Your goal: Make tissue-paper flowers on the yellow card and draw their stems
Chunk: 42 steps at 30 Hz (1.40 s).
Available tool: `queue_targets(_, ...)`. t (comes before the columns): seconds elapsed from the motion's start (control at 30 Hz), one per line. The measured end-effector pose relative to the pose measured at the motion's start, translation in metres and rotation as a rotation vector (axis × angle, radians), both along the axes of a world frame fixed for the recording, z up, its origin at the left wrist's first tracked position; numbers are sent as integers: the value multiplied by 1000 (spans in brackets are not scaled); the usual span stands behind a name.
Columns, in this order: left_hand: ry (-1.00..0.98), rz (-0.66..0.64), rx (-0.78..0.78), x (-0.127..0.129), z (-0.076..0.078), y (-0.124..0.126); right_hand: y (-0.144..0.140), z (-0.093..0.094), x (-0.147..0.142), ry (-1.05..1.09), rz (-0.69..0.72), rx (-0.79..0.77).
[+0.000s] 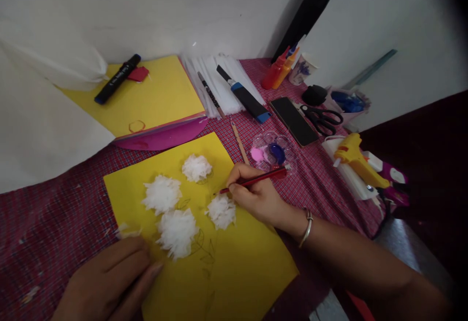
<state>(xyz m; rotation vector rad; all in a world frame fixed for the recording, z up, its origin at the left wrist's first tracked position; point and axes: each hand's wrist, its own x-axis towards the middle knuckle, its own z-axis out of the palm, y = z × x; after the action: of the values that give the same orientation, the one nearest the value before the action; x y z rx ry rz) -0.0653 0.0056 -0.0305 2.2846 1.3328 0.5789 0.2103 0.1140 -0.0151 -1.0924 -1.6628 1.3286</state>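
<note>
My right hand (256, 194) pinches a red-and-black pencil (256, 178), its tip close to the sheet of yellow paper (248, 262). On the sheet sit several white ruffled paper flowers; one flower (221, 211) is just beside my right fingers. Thin pencil lines of stems and leaves (206, 250) run below and between the flowers. My left hand (109, 277) rests at the sheet's left edge, thumb slightly apart from the bent fingers. A small white scrap (127, 231) shows just beyond those fingers, and the largest flower (178, 233) is to their right.
Behind the sheet are a yellow folder (157, 91) with a marker (117, 79), white strips (219, 79) and a utility knife (244, 95). To the right are a paint palette (274, 150), phone (294, 121), scissors (321, 116), glue gun (360, 160) and paint bottles (276, 70).
</note>
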Motion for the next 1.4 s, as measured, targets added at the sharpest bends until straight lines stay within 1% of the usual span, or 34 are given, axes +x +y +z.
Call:
queue_targets(0.17, -1, -6, -9, 0, 1, 1, 2, 0, -2, -22, -81, 38)
queue_targets(0.37, -9, -17, -33, -3, -4, -2, 4, 2, -2, -30, -121, 66)
queue_targets(0.53, -11, -28, -36, -4, -7, -2, 1, 1, -1, -10, -65, 26)
queue_targets(0.7, -5, -31, -28, -5, -6, -1, -2, 0, -1, -15, -8, -13)
queue_targets(0.77, -16, -25, -37, -4, -5, -1, -1, 0, -1, -5, -17, -23)
queue_targets(0.87, -36, -13, -45, -2, -1, 1, 0, -1, -1, -8, -55, 0)
queue_targets(0.97, -54, -18, -53, 0, 1, 2, 1, -2, 0, -23, -47, 28)
queue_targets(1.1, -51, -8, -60, 1, 1, 1, 0, 0, -1, -26, -62, 19)
queue_targets(1.27, -23, -15, -36, 0, -2, 0, -3, 4, -2, 7, -18, 11)
queue_targets(1.4, -9, -18, 16, 1, -2, 0, -6, 4, -2, -27, 31, 52)
